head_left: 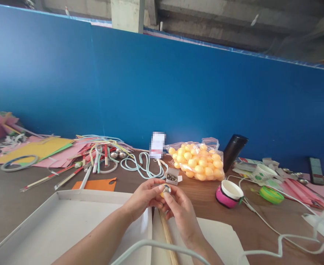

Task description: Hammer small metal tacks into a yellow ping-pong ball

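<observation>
Both my hands meet in the middle of the view around a small orange ball (162, 194) with a shiny silver piece (166, 188) on its top. My left hand (144, 195) pinches it from the left with thumb and fingers. From the other side my right hand (180, 209) presses its thumb against the silver piece, its fingers curled round the ball. Much of the ball is hidden by fingers, and I cannot tell how the two parts join. Just beyond them stands a small open box (175, 171) of metal pieces. Under the hands lies a wooden stick (166, 235).
A white tray (95, 198) sits at front left. Behind the hands are a clear bag of orange balls (199, 162), a coiled pale cord (142, 167) and a black cylinder (233, 149). Rightward stand a pink-wrapped cup (228, 198) and loose cords. A blue partition (162, 88) closes the back.
</observation>
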Action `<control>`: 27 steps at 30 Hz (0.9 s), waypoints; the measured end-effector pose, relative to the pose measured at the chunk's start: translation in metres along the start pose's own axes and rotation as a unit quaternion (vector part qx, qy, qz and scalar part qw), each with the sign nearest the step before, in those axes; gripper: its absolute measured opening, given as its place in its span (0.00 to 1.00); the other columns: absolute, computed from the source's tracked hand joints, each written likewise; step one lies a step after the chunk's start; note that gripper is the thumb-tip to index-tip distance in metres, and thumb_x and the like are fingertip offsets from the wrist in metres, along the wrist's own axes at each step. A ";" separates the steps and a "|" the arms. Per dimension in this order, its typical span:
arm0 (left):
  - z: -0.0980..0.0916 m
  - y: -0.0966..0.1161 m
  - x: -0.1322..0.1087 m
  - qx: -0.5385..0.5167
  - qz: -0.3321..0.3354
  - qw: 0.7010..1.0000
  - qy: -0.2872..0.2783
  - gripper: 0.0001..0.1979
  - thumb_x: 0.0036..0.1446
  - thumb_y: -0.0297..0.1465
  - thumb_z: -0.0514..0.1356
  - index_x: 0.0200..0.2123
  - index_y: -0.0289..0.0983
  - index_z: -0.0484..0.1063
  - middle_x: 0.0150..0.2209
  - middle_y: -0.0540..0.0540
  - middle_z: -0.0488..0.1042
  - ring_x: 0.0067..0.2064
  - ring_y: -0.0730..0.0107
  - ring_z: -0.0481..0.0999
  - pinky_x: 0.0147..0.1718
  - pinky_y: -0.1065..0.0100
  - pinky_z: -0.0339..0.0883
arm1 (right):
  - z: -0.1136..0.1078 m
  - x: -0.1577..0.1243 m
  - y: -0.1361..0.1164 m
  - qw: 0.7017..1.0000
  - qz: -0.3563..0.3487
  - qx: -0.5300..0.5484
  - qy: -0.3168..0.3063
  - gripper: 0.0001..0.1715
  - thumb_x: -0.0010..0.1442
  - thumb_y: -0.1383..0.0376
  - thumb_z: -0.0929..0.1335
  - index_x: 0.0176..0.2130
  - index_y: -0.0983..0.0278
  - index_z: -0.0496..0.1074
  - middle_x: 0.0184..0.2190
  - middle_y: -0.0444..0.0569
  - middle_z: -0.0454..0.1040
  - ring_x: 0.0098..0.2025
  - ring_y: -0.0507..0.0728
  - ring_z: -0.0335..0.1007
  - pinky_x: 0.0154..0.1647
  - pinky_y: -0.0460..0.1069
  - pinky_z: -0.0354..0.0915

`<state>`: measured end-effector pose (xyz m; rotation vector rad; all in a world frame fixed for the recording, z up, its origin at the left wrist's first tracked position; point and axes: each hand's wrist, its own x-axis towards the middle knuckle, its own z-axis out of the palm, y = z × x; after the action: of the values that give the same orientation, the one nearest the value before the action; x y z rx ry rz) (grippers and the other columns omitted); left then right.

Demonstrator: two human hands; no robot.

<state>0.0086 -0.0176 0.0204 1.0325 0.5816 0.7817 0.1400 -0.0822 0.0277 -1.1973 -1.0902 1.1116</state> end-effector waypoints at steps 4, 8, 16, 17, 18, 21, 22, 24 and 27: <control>0.000 -0.001 0.001 0.047 -0.010 0.999 -0.003 0.17 0.52 0.40 0.59 0.40 0.33 0.67 0.26 0.46 0.71 0.25 0.74 0.73 0.24 0.73 0.65 | 0.002 -0.001 0.002 1.000 0.003 0.012 0.014 0.22 0.54 0.53 0.67 0.45 0.63 0.69 0.33 0.49 0.74 0.25 0.52 0.66 0.19 0.44 0.62; 0.000 -0.004 0.003 0.062 -0.014 0.998 0.007 0.18 0.52 0.42 0.58 0.38 0.33 0.68 0.26 0.46 0.71 0.26 0.73 0.73 0.23 0.74 0.66 | 0.003 0.001 0.009 0.999 -0.010 0.005 0.037 0.22 0.54 0.53 0.67 0.46 0.61 0.68 0.36 0.49 0.74 0.25 0.52 0.67 0.17 0.44 0.62; 0.004 0.004 0.031 0.286 0.003 0.950 0.125 0.14 0.50 0.40 0.58 0.34 0.35 0.69 0.30 0.45 0.73 0.27 0.71 0.72 0.24 0.70 0.68 | -0.017 0.017 0.018 0.966 0.037 0.141 0.215 0.23 0.50 0.52 0.69 0.42 0.63 0.68 0.39 0.48 0.71 0.35 0.54 0.68 0.19 0.42 0.64; 0.007 0.008 0.037 0.362 0.023 0.923 0.125 0.12 0.51 0.38 0.56 0.34 0.36 0.70 0.29 0.45 0.74 0.27 0.70 0.73 0.24 0.70 0.67 | -0.020 0.018 0.018 0.961 0.033 0.158 0.224 0.23 0.50 0.52 0.70 0.42 0.62 0.68 0.40 0.48 0.70 0.35 0.54 0.67 0.19 0.42 0.63; 0.010 0.011 0.043 0.447 0.046 0.885 0.120 0.12 0.53 0.37 0.54 0.34 0.37 0.71 0.30 0.46 0.74 0.29 0.69 0.73 0.26 0.70 0.67 | -0.021 0.019 0.017 0.958 0.028 0.168 0.229 0.23 0.50 0.52 0.70 0.42 0.62 0.69 0.39 0.47 0.70 0.34 0.53 0.67 0.19 0.41 0.63; 0.024 0.019 0.064 0.651 0.068 0.750 0.099 0.08 0.51 0.30 0.54 0.30 0.38 0.74 0.33 0.45 0.76 0.37 0.64 0.74 0.36 0.67 0.65 | -0.024 0.019 0.016 0.956 0.017 0.172 0.238 0.23 0.49 0.52 0.70 0.41 0.62 0.69 0.37 0.46 0.70 0.31 0.51 0.65 0.17 0.41 0.61; 0.028 0.020 0.072 0.663 0.061 0.740 0.094 0.07 0.49 0.28 0.55 0.28 0.37 0.74 0.33 0.43 0.76 0.37 0.62 0.74 0.36 0.66 0.65 | -0.024 0.019 0.016 0.955 0.016 0.173 0.241 0.23 0.48 0.52 0.70 0.41 0.62 0.69 0.36 0.46 0.70 0.30 0.50 0.64 0.17 0.40 0.60; 0.037 0.020 0.086 0.687 0.047 0.721 0.082 0.06 0.46 0.25 0.57 0.25 0.35 0.74 0.32 0.40 0.76 0.38 0.58 0.74 0.37 0.63 0.65 | -0.024 0.018 0.016 0.953 0.018 0.175 0.246 0.23 0.48 0.52 0.70 0.41 0.62 0.69 0.35 0.46 0.69 0.27 0.49 0.62 0.16 0.40 0.58; 0.046 0.019 0.104 0.710 0.030 0.700 0.070 0.05 0.42 0.23 0.59 0.25 0.33 0.75 0.33 0.35 0.75 0.42 0.52 0.73 0.40 0.59 0.64 | -0.023 0.018 0.015 0.955 0.023 0.174 0.240 0.22 0.48 0.52 0.71 0.40 0.62 0.70 0.33 0.44 0.68 0.25 0.48 0.60 0.15 0.39 0.56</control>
<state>0.1003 0.0468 0.0499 2.4302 1.3701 0.3358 0.1640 -0.0664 0.0115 -1.1311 -0.4733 0.9314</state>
